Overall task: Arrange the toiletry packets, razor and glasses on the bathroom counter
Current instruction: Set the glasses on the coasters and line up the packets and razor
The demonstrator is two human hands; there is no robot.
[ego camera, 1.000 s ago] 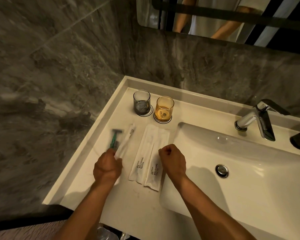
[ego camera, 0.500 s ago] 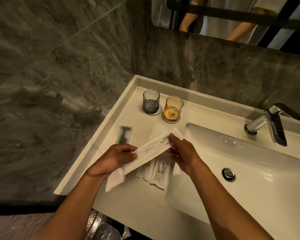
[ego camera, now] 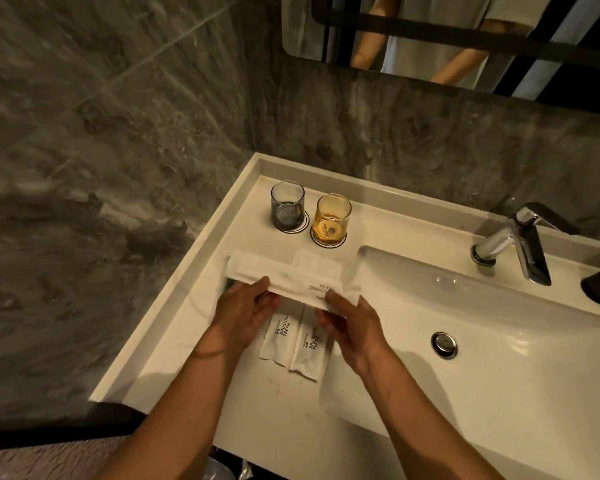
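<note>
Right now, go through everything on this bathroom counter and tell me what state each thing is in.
Held packet: lifted, lying crosswise, blurred.
Left hand: gripping the held packet near its middle.
Right hand: gripping the held packet's right end.
Two toothbrush packets: sealed, flat, side by side.
Grey glass: upright, on a coaster.
Amber glass: upright, on a coaster.
Razor: mostly hidden by the held packet.
Tap: no water running.
Basin: looks dry.

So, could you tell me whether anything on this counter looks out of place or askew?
Mainly the long white packet: both the left hand and right hand hold it crosswise over the two white "Brushing Teeth" packets lying lengthwise. The grey glass and amber glass stand upright on coasters.
</note>
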